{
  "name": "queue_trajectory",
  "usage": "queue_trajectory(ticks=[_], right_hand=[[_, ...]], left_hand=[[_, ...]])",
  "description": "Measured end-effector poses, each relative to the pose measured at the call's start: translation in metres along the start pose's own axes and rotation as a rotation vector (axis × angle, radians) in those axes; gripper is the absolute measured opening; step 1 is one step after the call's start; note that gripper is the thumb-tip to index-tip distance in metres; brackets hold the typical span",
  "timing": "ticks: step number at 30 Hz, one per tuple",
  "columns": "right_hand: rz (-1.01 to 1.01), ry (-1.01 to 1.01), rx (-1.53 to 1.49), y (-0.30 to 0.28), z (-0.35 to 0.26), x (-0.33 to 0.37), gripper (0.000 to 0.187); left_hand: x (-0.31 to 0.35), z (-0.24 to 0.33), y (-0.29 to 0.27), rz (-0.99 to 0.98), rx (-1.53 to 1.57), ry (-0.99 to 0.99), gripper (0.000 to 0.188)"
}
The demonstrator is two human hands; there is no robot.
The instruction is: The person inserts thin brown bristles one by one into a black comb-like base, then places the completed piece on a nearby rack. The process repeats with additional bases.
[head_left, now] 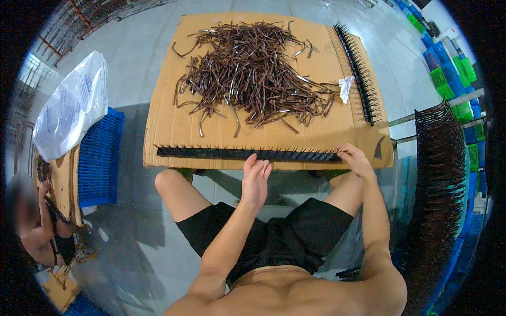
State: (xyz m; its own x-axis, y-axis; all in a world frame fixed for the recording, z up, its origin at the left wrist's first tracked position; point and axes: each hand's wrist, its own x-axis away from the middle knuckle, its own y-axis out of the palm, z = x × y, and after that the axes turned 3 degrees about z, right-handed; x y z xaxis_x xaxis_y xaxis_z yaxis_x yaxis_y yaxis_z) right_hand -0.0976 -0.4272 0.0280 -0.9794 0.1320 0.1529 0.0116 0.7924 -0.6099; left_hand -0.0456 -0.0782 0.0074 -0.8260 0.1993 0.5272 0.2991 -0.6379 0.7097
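Shows faint rows of bluish print (55,113) on the translucent white plastic bag (74,105) at left; cannot be read.

Grey floor (134,63); brown bars (51,46) upper left; stacked blue and green crates (441,80) right.

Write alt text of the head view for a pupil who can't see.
A person's left hand touches the middle of a long black spiked strip, and the right hand its right end, on a cardboard surface. Beyond lie a pile of thin brown pieces and, at right, a second spiked strip.
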Motion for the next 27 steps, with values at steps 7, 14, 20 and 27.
queue_trajectory(ticks=[7, 14, 20, 27], right_hand=[[-0.069, -0.072, 0.262, -0.024, -0.065, -0.051, 0.031], [0.018, 0.138, 0.491, 0.12, -0.17, -0.164, 0.051], [0.086, 0.267, 0.559, 0.14, -0.182, -0.22, 0.085], [0.171, 0.187, 0.383, 0.167, -0.196, -0.266, 0.088]], left_hand=[[0.005, 0.103, -0.047, 0.21, -0.673, 0.387, 0.02], [-0.078, 0.183, -0.109, 0.677, -0.724, 0.759, 0.046], [-0.088, 0.185, -0.105, 0.5, -0.769, 0.673, 0.039], [-0.08, 0.169, -0.089, 0.325, -0.878, 0.539, 0.026]])
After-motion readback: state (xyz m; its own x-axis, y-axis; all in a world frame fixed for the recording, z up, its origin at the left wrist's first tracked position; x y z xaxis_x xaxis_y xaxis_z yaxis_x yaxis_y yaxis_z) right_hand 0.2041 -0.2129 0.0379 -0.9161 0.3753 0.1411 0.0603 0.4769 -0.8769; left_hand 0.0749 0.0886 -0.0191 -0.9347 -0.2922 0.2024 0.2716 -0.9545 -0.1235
